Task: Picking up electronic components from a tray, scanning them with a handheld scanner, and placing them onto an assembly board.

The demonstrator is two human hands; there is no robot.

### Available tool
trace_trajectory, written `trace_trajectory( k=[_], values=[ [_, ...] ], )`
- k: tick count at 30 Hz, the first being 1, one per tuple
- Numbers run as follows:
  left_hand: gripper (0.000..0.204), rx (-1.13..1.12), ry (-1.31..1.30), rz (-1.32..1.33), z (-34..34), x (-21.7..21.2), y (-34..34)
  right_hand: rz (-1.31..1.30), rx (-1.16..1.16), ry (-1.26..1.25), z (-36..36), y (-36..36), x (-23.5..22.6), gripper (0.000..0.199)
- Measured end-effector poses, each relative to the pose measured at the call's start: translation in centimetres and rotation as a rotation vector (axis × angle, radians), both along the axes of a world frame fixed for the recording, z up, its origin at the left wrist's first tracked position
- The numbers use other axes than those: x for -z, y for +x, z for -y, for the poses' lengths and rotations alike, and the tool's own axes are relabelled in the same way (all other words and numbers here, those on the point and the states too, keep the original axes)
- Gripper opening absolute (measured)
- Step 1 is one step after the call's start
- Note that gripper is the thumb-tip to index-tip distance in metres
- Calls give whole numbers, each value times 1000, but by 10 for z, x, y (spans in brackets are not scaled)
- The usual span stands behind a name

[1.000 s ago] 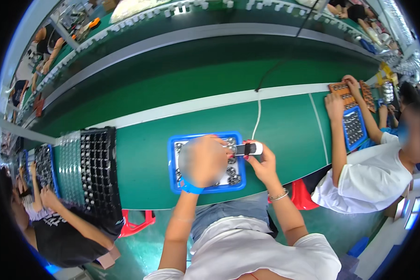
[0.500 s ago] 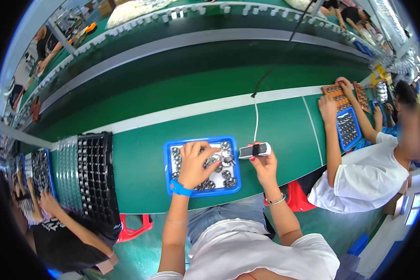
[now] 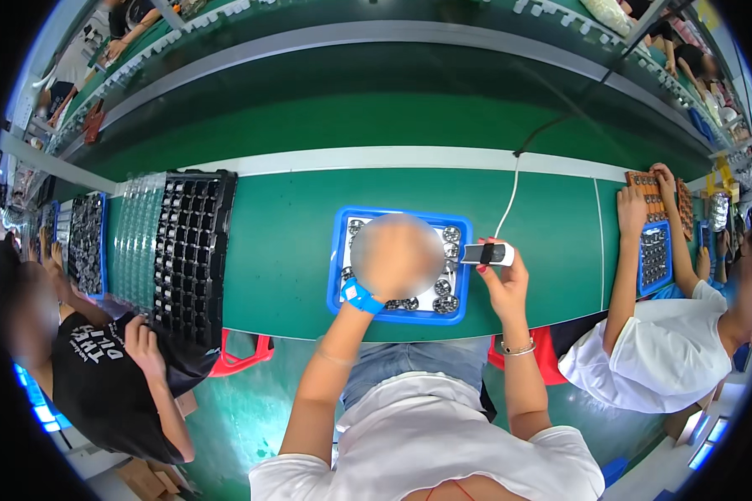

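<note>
By the right edge of the blue tray (image 3: 337,267), the right hand (image 3: 506,280) pinches a small box (image 3: 491,254); it's best kept steady, its cord (image 3: 510,204) loose. The left hand (image 3: 398,259) covers the tray's middle, too blurry to tell its grip. The box is white, black-banded; round, shiny parts (image 3: 445,303) line the tray.

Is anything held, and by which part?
The right hand grips the black-banded white device toward its right end; the left hand is too blurred to tell.
</note>
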State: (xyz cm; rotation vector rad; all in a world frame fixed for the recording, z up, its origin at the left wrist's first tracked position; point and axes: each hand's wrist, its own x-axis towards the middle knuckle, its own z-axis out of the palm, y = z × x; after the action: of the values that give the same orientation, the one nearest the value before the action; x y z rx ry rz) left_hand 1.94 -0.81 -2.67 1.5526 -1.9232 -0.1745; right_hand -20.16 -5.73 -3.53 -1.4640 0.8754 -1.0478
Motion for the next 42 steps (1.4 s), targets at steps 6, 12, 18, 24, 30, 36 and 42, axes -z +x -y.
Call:
trace_trajectory(
  k=[6, 12, 18, 24, 30, 36, 42],
  values=[
    [13, 2, -137, -33, 3, -14, -6, -226, -53, -142, 10, 6, -4, 42],
    [13, 23, -209, -50, 4, -20, -16, -180, -36, -129, 6, 8, -9, 42],
    [19, 37, -151, -96, 6, -25, -18, -178, -47, -124, 7, 4, -3, 42],
    [16, 81, -146, -80, 10, -25, -18, -262, -124, -214, 10, -2, -6, 45],
    [13, 99, -128, -102, 12, -26, -22, -253, -104, -215, 11, -2, -10, 45],
    [10, 65, -98, -83, 16, -28, -23, -229, -91, -133, 14, -10, -3, 42],
    [6, -18, -51, -91, 30, -11, -27, 6, 151, -44, 20, -42, 5, 41]
  ],
)
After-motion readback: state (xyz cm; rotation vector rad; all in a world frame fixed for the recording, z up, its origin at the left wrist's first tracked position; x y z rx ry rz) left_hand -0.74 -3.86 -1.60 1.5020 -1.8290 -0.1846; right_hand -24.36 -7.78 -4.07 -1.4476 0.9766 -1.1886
